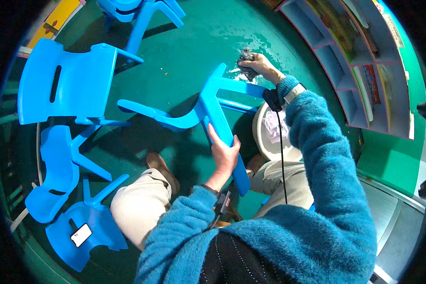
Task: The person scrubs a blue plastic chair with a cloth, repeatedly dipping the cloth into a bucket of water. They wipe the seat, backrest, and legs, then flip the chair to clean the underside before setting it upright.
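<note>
A blue plastic chair [218, 110] is tipped over in front of me, its legs pointing towards the upper right. My left hand [225, 151] grips one of its leg bars, thumb and fingers on either side. Beyond the chair's far end, my right hand [261, 65] is closed around a wet, dark grey cloth [247, 64]. Wet streaks shine on the green floor [198, 42] around that cloth. A pale round basin [261, 142] with a light pinkish cloth [274, 126] in it stands beneath my right forearm.
Several blue chairs stand or lie at the left, among them a large one [71, 81] and one [103, 220] bearing a phone [81, 234]. More stacked chairs [142, 21] are at the top. A shelf unit [340, 64] lines the right. A black cable [282, 159] hangs from my right wrist.
</note>
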`<state>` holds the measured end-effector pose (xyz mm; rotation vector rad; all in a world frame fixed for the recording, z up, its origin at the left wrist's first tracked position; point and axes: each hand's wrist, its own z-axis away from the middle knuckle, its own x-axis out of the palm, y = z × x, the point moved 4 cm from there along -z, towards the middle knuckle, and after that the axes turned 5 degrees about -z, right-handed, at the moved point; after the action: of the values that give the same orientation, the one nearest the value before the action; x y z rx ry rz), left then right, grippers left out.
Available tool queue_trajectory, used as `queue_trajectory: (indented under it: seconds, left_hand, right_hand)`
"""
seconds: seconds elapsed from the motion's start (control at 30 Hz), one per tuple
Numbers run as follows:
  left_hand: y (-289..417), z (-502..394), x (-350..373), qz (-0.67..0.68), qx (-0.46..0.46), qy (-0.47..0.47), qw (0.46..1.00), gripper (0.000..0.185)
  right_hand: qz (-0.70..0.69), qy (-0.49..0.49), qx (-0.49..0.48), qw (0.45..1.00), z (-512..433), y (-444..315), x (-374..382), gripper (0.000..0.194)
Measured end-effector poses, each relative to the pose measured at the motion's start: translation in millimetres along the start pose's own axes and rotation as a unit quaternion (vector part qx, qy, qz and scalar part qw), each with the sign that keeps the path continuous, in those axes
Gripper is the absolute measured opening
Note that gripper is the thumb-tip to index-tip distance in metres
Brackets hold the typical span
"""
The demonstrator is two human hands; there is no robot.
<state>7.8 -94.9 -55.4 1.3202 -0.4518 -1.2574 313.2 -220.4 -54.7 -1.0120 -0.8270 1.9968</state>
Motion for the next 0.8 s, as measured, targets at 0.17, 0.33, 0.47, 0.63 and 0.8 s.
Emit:
queue_trajectory:
  seconds: [0.17, 0.33, 0.47, 0.63, 0.8]
  left_hand:
    - [6.0, 2.3, -3.5, 0.078, 0.023, -0.011, 0.997, 0.091]
    - [7.0, 1.8, -5.2, 0.047, -0.002, -0.019, 0.999, 0.089]
    - [7.8, 2.8, -5.9, 0.054, 0.019, -0.015, 0.998, 0.088]
    - [7.7, 3.6, -7.3, 0.087, -0.001, -0.024, 0.996, 0.088]
    - [6.8, 3.4, -5.4, 0.057, -0.011, -0.039, 0.998, 0.089]
  right_hand:
    - [0.166, -0.061, -0.209, 0.962, -6.3, -27.8, 39.8, 0.047]
    - [0.233, -0.026, -0.159, 0.959, -23.0, -30.6, 50.8, 0.045]
    - [0.253, -0.024, -0.179, 0.950, -27.2, -27.7, 50.3, 0.043]
    - [0.316, -0.033, -0.240, 0.917, -27.8, -28.9, 55.3, 0.042]
    - [0.240, 0.032, -0.221, 0.945, -22.0, -32.7, 48.9, 0.042]
